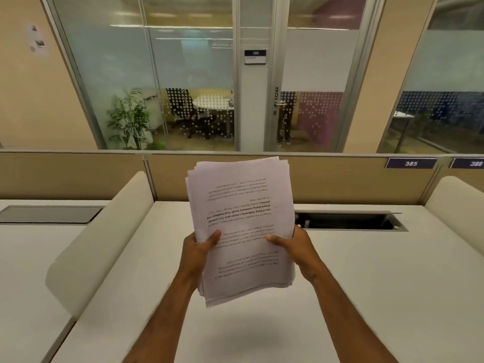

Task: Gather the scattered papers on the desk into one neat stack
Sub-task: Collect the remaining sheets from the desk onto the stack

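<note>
Papers (242,226) are held as 1 bundle above the pale surface (366,284), lifted clear of it and tilted toward the camera, with the printed text seen upside down. The left hand (200,247) is clamped on the bundle's left edge, thumb laid across the top sheet; the right hand (293,244) is clamped on the right edge in the same way. The sheet edges are not flush: corners are fanned at the top and at the bottom.

The surface is bounded at the back by a tan partition (340,179) carrying number plates, 385 (410,163) being readable. A rounded cream divider (104,239) stands at the left and another (455,203) at the right. An open cable slot (351,221) lies in the surface just behind the right hand. Bare surface lies all around the bundle. Beyond the partition, a glass-walled room (183,87) with a plant (128,119), a chair and a round table is seen.

The fingers behind the bundle are hidden. The second plate at the right is cut off and blurred. The body text is too small to be read.
</note>
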Action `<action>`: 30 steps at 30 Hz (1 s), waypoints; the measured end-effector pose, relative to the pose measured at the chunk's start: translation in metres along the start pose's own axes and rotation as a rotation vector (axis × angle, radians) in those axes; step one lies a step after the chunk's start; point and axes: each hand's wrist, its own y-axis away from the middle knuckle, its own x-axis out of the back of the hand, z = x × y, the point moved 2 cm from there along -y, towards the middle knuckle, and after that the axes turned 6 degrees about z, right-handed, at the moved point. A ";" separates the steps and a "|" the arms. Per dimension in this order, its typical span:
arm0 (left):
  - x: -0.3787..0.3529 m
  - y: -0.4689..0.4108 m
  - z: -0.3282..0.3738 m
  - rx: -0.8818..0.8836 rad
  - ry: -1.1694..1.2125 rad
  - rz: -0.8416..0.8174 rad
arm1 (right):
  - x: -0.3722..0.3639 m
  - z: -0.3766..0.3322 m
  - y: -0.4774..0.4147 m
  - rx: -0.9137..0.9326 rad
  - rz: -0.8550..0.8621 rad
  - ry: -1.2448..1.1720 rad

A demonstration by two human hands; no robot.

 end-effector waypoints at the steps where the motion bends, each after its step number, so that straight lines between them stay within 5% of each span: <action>1: 0.001 -0.001 -0.004 0.000 -0.008 -0.006 | 0.006 0.003 -0.001 -0.010 -0.024 0.024; 14: 0.018 0.019 -0.083 0.102 -0.149 -0.074 | 0.017 0.087 0.016 -0.051 0.057 0.203; 30: -0.014 0.047 -0.058 -0.059 -0.132 0.033 | -0.017 0.067 0.036 0.075 0.016 -0.276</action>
